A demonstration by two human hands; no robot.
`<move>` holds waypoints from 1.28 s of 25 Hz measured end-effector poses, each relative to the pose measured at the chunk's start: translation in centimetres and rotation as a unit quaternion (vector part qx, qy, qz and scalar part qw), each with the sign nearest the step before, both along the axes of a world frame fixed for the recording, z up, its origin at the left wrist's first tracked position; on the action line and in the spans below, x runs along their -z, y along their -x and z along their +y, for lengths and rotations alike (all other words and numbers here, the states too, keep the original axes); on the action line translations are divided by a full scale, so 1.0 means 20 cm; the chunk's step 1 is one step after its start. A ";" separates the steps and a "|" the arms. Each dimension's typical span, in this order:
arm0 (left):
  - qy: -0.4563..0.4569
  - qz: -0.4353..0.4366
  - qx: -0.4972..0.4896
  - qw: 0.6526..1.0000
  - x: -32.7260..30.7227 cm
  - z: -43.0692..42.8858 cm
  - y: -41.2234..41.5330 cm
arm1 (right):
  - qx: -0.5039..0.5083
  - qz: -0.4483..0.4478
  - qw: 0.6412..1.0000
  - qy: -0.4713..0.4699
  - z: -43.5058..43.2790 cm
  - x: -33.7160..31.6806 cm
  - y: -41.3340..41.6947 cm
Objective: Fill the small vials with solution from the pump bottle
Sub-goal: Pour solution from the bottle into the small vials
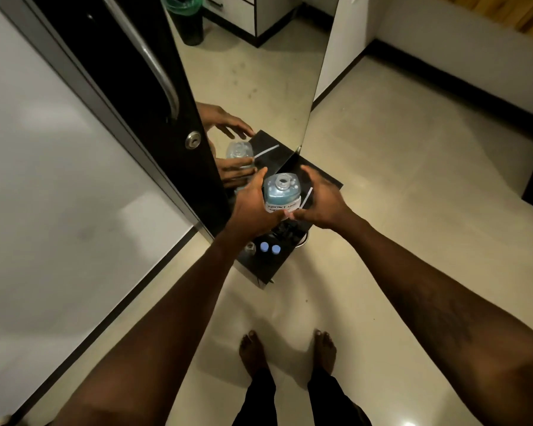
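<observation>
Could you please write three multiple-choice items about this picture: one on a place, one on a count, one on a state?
1. Where do the blue-capped vials stand?
A. on the black stand
B. on the floor
C. in a hand

2. How many blue caps show?
A. one
B. two
C. four

3. How is the neck of the bottle?
A. closed by a pump
B. sealed with foil
C. open

Key: 1 A, the dark top lies under them; 2 B, two blue discs stand side by side; 3 C, the bare neck shows while the left hand grips the bottle and the right hand is beside it.
</observation>
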State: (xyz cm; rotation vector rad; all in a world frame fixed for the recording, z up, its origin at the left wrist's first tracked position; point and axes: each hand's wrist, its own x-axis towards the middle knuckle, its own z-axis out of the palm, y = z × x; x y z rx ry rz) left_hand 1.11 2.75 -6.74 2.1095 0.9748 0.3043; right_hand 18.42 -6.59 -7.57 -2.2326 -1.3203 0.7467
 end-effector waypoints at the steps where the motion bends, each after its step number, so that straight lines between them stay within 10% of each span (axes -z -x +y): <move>1: 0.006 0.025 0.019 0.999 0.01 0.03 -0.02 | -0.022 0.022 1.000 -0.001 0.04 0.00 0.00; 12: -0.003 0.023 0.014 1.000 -0.06 0.12 -0.09 | -0.022 0.071 0.996 -0.052 0.14 -0.04 0.00; 18: 0.002 -0.064 0.114 0.991 -0.80 0.15 0.00 | -0.038 0.021 0.979 -0.199 -0.06 -0.69 -0.03; 24: 0.093 -0.122 0.231 0.961 -1.42 -0.01 0.04 | -0.037 0.156 0.946 -0.281 -0.31 -1.19 0.08; 29: 0.213 -0.134 0.209 0.945 -1.15 -0.07 0.21 | 0.073 0.151 0.939 -0.302 -0.50 -1.05 0.22; 32: 0.179 -0.107 -0.022 0.978 -0.64 -0.11 0.38 | 0.139 0.192 0.928 -0.287 -0.59 -0.91 0.24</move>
